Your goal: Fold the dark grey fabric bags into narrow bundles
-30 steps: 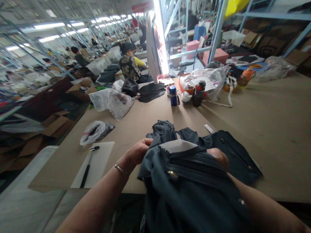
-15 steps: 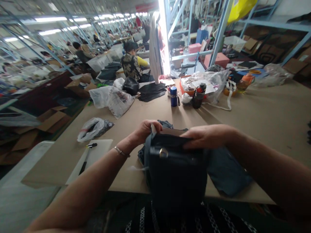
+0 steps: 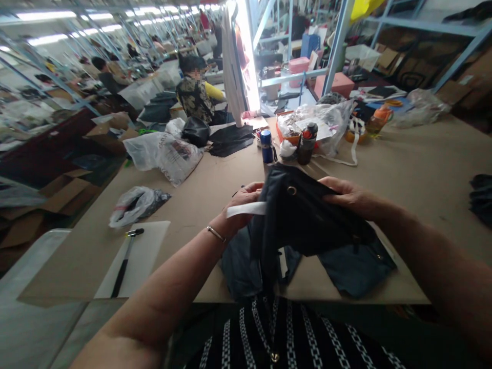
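Observation:
A dark blue fabric bag with a round metal eyelet is held up between my hands above the table's front edge. My left hand grips its left side, and a white strip sticks out there across the fingers. My right hand pinches the upper right edge, thumb on the near face. The bag is tilted, sloping down to the right. Under it lie more dark blue fabric pieces, one on the left and one on the right.
A hammer lies on a white board at the left. Plastic bags sit beyond it. Farther back stand a blue flask, a dark bottle and an orange tray. A co-worker sits past the table.
The bag has been raised and turned from hanging upright to a slanted position. My right hand has moved right along its edge. The white strip now shows clearly, and the view has shifted slightly.

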A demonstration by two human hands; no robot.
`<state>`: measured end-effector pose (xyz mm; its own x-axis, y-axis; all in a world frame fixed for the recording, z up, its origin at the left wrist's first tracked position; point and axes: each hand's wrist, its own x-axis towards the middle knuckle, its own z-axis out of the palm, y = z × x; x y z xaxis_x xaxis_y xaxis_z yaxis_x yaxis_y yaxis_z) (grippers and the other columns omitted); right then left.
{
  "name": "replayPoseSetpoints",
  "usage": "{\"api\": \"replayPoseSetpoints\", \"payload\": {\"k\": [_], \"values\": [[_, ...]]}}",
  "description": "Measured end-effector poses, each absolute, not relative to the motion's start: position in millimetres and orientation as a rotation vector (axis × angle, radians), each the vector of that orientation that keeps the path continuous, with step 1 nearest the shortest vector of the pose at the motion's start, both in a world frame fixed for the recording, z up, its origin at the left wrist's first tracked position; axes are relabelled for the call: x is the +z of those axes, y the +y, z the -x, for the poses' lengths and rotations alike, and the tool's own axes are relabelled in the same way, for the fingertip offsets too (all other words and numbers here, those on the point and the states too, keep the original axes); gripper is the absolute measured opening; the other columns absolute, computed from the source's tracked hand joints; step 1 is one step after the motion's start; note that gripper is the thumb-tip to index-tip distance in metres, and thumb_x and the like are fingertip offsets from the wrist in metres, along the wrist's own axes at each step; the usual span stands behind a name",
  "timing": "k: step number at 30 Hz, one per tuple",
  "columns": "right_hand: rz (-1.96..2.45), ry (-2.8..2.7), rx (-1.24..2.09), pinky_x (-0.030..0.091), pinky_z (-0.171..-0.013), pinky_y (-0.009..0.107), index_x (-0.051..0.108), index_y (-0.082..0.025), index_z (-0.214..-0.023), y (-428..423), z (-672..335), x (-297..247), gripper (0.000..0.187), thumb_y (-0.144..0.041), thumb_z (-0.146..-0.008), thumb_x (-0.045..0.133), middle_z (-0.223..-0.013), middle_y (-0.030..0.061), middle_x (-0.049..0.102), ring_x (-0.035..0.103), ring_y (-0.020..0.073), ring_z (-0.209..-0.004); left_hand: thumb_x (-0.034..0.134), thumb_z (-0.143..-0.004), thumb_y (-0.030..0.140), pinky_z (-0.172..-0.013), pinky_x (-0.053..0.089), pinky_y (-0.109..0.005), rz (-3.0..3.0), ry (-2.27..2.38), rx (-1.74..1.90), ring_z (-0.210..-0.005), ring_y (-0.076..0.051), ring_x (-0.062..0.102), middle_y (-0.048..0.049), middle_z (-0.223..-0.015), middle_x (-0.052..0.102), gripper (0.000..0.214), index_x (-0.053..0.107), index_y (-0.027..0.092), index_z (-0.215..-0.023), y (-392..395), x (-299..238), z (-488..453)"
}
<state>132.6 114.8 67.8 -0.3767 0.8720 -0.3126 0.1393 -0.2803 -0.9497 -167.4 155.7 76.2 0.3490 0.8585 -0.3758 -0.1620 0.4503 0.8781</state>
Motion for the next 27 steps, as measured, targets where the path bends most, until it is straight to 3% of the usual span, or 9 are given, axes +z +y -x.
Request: {"api": "replayPoseSetpoints", "payload": {"k": [2, 4, 6, 8, 10, 13, 15, 20, 27], "values": [[1.469, -1.307, 1.651, 0.051, -0.077, 0.030, 0.049, -0.030, -0.116, 100, -185, 46, 0.044, -0.042, -0.075, 0.061, -0.112, 0.0054, 0.063, 0.063, 0.0164, -0.088, 0.079, -0.060, 0.023, -0.056, 0.050, -0.024, -0.854, 1.097, 0.736, -0.063, -0.016, 0.061, -0.0085, -0.086, 0.064, 0.039, 0.060, 0.013, -0.093, 153, 60, 173], [1.825, -1.239, 1.430, 0.049, -0.079, 0.038, 0.049, -0.028, -0.116, 86, -238, 19, 0.044, -0.041, -0.075, 0.058, -0.112, 0.0132, 0.062, 0.063, 0.0228, -0.090, 0.077, -0.062, 0.023, -0.058, 0.051, -0.025, -0.840, 1.224, 0.659, -0.066, -0.017, 0.062, -0.0103, -0.088, 0.064, 0.035, 0.059, 0.013, -0.091, 145, 39, 185], [2.197, -1.277, 0.909, 0.045, -0.081, 0.048, 0.050, -0.024, -0.115, 76, -273, -6, 0.049, -0.040, -0.070, 0.062, -0.111, 0.0205, 0.060, 0.061, 0.0309, -0.093, 0.076, -0.062, 0.024, -0.060, 0.050, -0.025, -0.811, 1.294, 0.576, -0.066, -0.016, 0.062, -0.0106, -0.088, 0.064, 0.034, 0.059, 0.013, -0.088, 131, 16, 196], [2.284, -1.347, 0.583, 0.042, -0.084, 0.053, 0.052, -0.022, -0.114, 72, -274, -25, 0.049, -0.041, -0.069, 0.060, -0.112, 0.0227, 0.058, 0.058, 0.0338, -0.096, 0.077, -0.061, 0.027, -0.062, 0.050, -0.025, -0.795, 1.309, 0.509, -0.068, -0.015, 0.061, -0.0107, -0.091, 0.064, 0.035, 0.060, 0.013, -0.089, 116, -7, 201], [2.142, -1.426, 0.721, 0.043, -0.086, 0.050, 0.054, -0.021, -0.110, 73, -236, -40, 0.042, -0.043, -0.073, 0.053, -0.109, 0.0188, 0.060, 0.058, 0.0297, -0.094, 0.076, -0.062, 0.029, -0.065, 0.049, -0.025, -0.819, 1.309, 0.451, -0.073, -0.015, 0.060, -0.0105, -0.095, 0.063, 0.036, 0.061, 0.013, -0.091, 102, -27, 200], [1.821, -1.531, 1.192, 0.046, -0.088, 0.035, 0.060, -0.022, -0.102, 80, -131, -66, 0.033, -0.041, -0.076, 0.050, -0.103, 0.0077, 0.067, 0.061, 0.0193, -0.094, 0.069, -0.068, 0.025, -0.069, 0.047, -0.025, -0.884, 1.337, 0.370, -0.082, -0.016, 0.058, -0.0092, -0.101, 0.063, 0.032, 0.063, 0.015, -0.098, 86, -51, 195], [1.747, -1.502, 1.397, 0.049, -0.081, 0.030, 0.062, -0.022, -0.101, 84, -57, -91, 0.031, -0.036, -0.075, 0.052, -0.097, 0.0049, 0.069, 0.062, 0.0162, -0.086, 0.065, -0.070, 0.019, -0.072, 0.046, -0.025, -0.913, 1.373, 0.351, -0.089, -0.017, 0.057, -0.0086, -0.105, 0.062, 0.032, 0.063, 0.015, -0.102, 80, -62, 191], [1.875, -1.318, 1.433, 0.048, -0.070, 0.028, 0.061, -0.014, -0.100, 85, 38, -143, 0.033, -0.027, -0.071, 0.053, -0.088, 0.0084, 0.069, 0.060, 0.0152, -0.074, 0.062, -0.071, 0.012, -0.078, 0.044, -0.025, -0.927, 1.412, 0.388, -0.094, -0.017, 0.057, -0.0107, -0.111, 0.060, 0.036, 0.060, 0.012, -0.107, 74, -71, 188], [1.711, -1.430, 1.335, 0.039, -0.060, 0.024, 0.055, -0.016, -0.063, 79, 27, -123, 0.016, -0.028, -0.072, 0.046, -0.061, -0.0012, 0.055, 0.049, 0.0104, -0.061, 0.064, -0.078, 0.030, -0.073, 0.046, -0.026, -0.890, 1.476, 0.450, -0.084, -0.016, 0.056, -0.0107, -0.106, 0.059, 0.037, 0.057, 0.013, -0.110, 75, -68, 180]]}}
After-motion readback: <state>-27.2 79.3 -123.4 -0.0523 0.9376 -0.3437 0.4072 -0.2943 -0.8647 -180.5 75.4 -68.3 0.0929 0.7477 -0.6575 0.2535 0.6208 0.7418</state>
